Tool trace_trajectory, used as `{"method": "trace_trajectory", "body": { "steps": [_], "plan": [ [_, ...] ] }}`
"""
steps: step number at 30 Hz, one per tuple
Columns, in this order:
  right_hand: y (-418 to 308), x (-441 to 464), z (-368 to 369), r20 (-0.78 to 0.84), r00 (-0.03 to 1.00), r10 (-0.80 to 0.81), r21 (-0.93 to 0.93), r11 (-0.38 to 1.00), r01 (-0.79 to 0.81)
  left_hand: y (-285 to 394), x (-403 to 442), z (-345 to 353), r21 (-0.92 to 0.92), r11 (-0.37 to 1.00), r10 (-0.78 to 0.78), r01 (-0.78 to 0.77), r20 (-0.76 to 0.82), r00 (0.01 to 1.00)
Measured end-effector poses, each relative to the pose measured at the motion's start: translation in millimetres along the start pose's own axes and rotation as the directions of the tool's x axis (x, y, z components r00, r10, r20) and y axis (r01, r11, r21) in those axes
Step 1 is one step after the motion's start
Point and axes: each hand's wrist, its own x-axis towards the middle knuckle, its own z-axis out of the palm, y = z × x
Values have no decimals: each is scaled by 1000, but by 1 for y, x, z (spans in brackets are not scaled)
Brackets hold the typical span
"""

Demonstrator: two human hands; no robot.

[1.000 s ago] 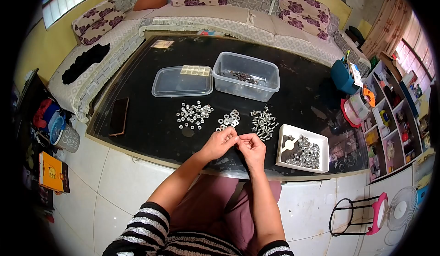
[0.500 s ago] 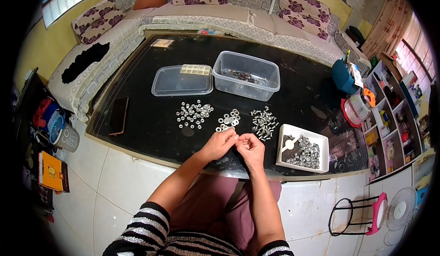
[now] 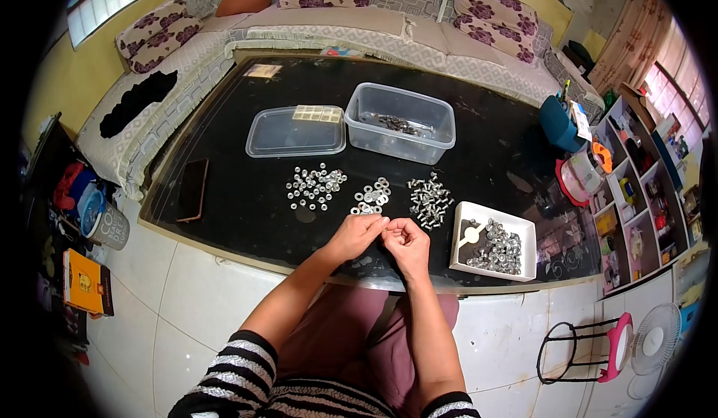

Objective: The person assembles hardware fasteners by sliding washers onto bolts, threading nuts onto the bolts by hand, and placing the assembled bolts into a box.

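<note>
Left hand [image 3: 356, 237], right hand [image 3: 407, 243] together, grip too hidden to tell; washers [image 3: 372, 196] just beyond, white box [image 3: 528, 243] rightward.

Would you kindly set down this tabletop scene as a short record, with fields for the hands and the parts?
Left hand: close beside right hand; anything held is too small to tell
Parts, left to right: nut-like pieces, flat washers, bolts, in loose piles
White box: right of bolts, holding metal parts
Clear tub: open, dark parts inside
Lid: off, left of tub
</note>
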Motion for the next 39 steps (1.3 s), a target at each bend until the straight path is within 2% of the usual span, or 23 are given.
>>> {"method": "trace_trajectory", "body": {
  "steps": [2, 4, 8, 11, 13, 14, 16, 20, 22, 26, 28, 32, 34, 39],
  "plan": [
    [-1, 0, 0, -5, 1000, -5, -1, 1000, 5, 4, 0, 0, -20, 999, -29, 29, 18, 999],
    [1, 1, -1, -34, 999, -4, 23, 1000, 5, 15, -2, 1, -165, 986, 3, -14, -69, 998],
    [3, 1, -1, -18, 1000, 1, 37, 999, -1, 3, -2, 2, -149, 989, 10, -17, -51, 999],
    [1, 0, -1, 12, 1000, -3, -2, 1000, 3, -4, -1, 0, -51, 999, 11, -10, 15, 1000],
    [2, 0, -1, 7, 1000, 0, -1, 1000, 0, 0, 0, -1, -45, 998, -31, 33, 41, 999],
    [3, 0, -2, 6, 1000, 0, -2, 1000, 0, 5, -1, 0, -46, 998, -31, 33, 42, 999],
    [6, 1, -3, -13, 1000, -11, 42, 999, 12, 16, -2, 2, -154, 987, 32, -45, -86, 996],
    [4, 0, -2, 7, 1000, 1, 37, 999, -1, 7, -1, 1, -163, 987, -2, -4, -37, 999],
    [5, 0, -2, 24, 1000, 2, 6, 1000, -2, -6, 0, 1, -63, 998, -5, 6, 30, 1000],
    [5, 0, -2, -1, 1000, -17, -5, 1000, 17, 8, -1, 0, -98, 994, -55, 57, 24, 998],
    [5, 1, -2, -34, 999, -9, 20, 1000, 10, 18, -1, 2, -160, 987, 23, -34, -65, 998],
    [3, 0, -1, -9, 1000, 17, 41, 999, -16, 5, 0, 2, -167, 986, 16, -24, -51, 999],
    [5, 0, -2, 11, 1000, 0, 14, 1000, 0, -3, 0, 0, -50, 998, -22, 24, 50, 999],
    [7, 1, -3, -4, 1000, -14, 14, 1000, 14, 11, -1, 0, -130, 991, -34, 34, 2, 999]
  ]
}}
